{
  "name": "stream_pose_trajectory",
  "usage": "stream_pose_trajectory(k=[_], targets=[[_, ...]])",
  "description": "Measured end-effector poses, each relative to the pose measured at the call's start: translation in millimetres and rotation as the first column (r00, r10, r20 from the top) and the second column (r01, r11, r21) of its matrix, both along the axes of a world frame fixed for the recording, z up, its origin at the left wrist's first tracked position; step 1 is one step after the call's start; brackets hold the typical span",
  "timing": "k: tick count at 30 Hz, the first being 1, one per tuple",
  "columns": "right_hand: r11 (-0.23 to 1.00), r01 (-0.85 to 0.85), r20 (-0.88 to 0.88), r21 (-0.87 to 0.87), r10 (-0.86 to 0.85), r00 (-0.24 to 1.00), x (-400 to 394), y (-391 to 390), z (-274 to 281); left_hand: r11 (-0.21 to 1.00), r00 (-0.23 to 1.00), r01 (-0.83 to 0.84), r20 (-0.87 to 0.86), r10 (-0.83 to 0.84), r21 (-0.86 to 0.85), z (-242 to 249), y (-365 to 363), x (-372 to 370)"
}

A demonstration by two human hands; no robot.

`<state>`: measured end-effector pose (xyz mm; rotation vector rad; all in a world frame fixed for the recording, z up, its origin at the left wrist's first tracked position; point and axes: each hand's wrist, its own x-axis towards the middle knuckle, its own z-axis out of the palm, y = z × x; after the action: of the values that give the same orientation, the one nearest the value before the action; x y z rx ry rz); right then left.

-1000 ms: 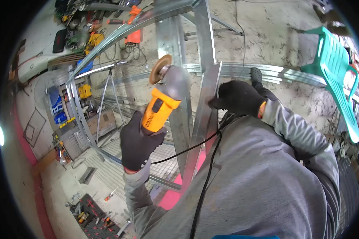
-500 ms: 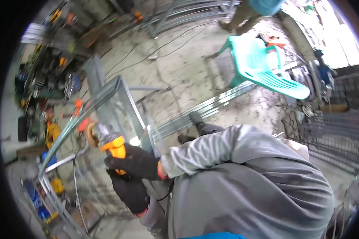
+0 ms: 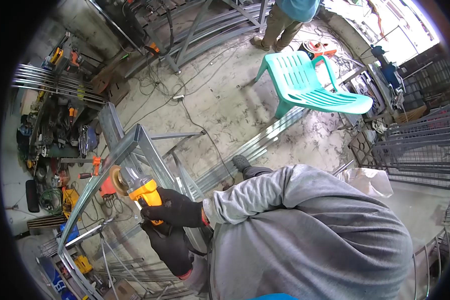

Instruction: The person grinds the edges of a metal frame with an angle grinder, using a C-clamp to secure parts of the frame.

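A yellow and grey angle grinder [image 3: 146, 191] with a brown disc [image 3: 117, 180] is held in both my hands. My right hand [image 3: 177, 207], in a black glove, is closed around its body just behind the yellow part. Below it my left hand [image 3: 169, 248], gloved too, is closed at the grinder's rear end, its fingertips partly hidden. The disc lies right by the curved edge of a galvanized steel frame [image 3: 97, 176], overlapping it in this view. More bars of that frame stand beyond my right hand.
A green plastic chair [image 3: 305, 82] stands ahead, beside long metal profiles [image 3: 257, 142] on the floor. Another person [image 3: 285, 25] stands at the back. Cables [image 3: 200, 117] cross the floor. Tools crowd the left shelves; metal grilles [image 3: 417, 147] lean at right.
The view has shifted and become sharper. The grinder has moved slightly right and down in the picture, still in both my hands.
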<state>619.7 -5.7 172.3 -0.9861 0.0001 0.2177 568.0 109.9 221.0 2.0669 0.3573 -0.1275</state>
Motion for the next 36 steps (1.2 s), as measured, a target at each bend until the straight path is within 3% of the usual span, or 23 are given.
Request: stream_pose_trajectory(k=[1, 3, 6, 7, 10, 12, 13, 14, 16, 18, 19, 23, 30, 34, 36], targets=[[1.0, 0.003, 0.002, 0.0, -0.003, 1.0, 0.7, -2.3, -1.2, 0.999, 1.0, 0.016, -0.028, -0.015, 0.041, 2.8, -1.5, -2.3], [0.999, -0.02, 0.015, -0.033, 0.021, 1.0, 4.1, -15.4, 7.7, 0.919, 0.998, 0.058, 0.053, -0.04, -0.391, 4.1, 2.7, -11.7], [0.999, -0.014, 0.015, -0.048, 0.015, 1.0, 10.4, -21.7, 10.0, 0.895, 0.999, 0.014, 0.045, 0.006, -0.446, -26.4, 18.3, -25.5], [1.0, -0.028, 0.027, -0.011, 0.028, 0.999, 12.2, -22.9, 7.2, 0.86, 0.997, -0.035, -0.082, -0.008, -0.51, -34.6, 27.8, -28.1], [0.991, -0.092, 0.015, 0.094, 0.091, 0.996, 11.0, -34.2, 12.9, 0.798, 0.979, -0.027, -0.177, -0.1, -0.603, -54.1, 38.8, -31.6], [0.987, -0.135, 0.02, 0.087, 0.134, 0.991, 12.6, -36.8, 9.9, 0.875, 0.974, 0.216, 0.027, -0.227, -0.434, -56.8, 28.3, -35.4], [0.973, -0.154, 0.088, 0.169, 0.141, 0.986, 11.7, -37.6, 8.7, 0.859, 0.957, 0.286, 0.077, -0.28, -0.425, -59.0, 25.3, -34.4], [0.953, -0.175, 0.155, 0.248, 0.14, 0.978, 11.3, -38.2, 9.7, 0.834, 0.966, 0.243, 0.043, -0.255, -0.495, -66.2, 27.3, -36.0], [0.975, -0.12, 0.143, 0.187, 0.094, 0.985, 8.6, -35.2, 12.6, 0.771, 0.979, 0.141, -0.031, -0.204, -0.62, -80.6, 30.8, -38.8], [0.998, -0.001, 0.117, 0.058, -0.006, 0.993, 9.8, -30.0, 18.3, 0.688, 0.999, 0.016, -0.021, -0.045, -0.726, -51.9, 1.7, -36.1], [0.993, 0.018, 0.099, 0.116, -0.029, 0.995, 11.0, -23.2, 11.6, 0.671, 1.0, -0.018, -0.029, -0.005, -0.741, -42.3, -9.2, -32.5], [0.985, 0.035, -0.045, 0.17, -0.028, 0.999, 11.2, -32.3, 8.1, 0.765, 0.998, -0.042, -0.067, -0.001, -0.643, -30.9, -23.5, -26.5], [0.994, 0.012, -0.043, 0.109, -0.007, 0.999, 27.5, -43.2, 7.2, 0.957, 0.993, 0.002, -0.114, -0.037, -0.291, -29.4, -34.3, -24.3], [0.999, 0.002, -0.044, 0.042, 0.0, 0.999, 20.7, -47.5, -4.2, 0.885, 0.993, -0.055, -0.117, 0.001, -0.463, -27.8, -44.5, -30.1], [0.996, -0.027, -0.032, 0.088, 0.03, 0.999, 19.2, -50.2, -10.4, 0.801, 0.936, -0.243, -0.348, 0.046, -0.547, -27.5, -45.7, -28.9]])
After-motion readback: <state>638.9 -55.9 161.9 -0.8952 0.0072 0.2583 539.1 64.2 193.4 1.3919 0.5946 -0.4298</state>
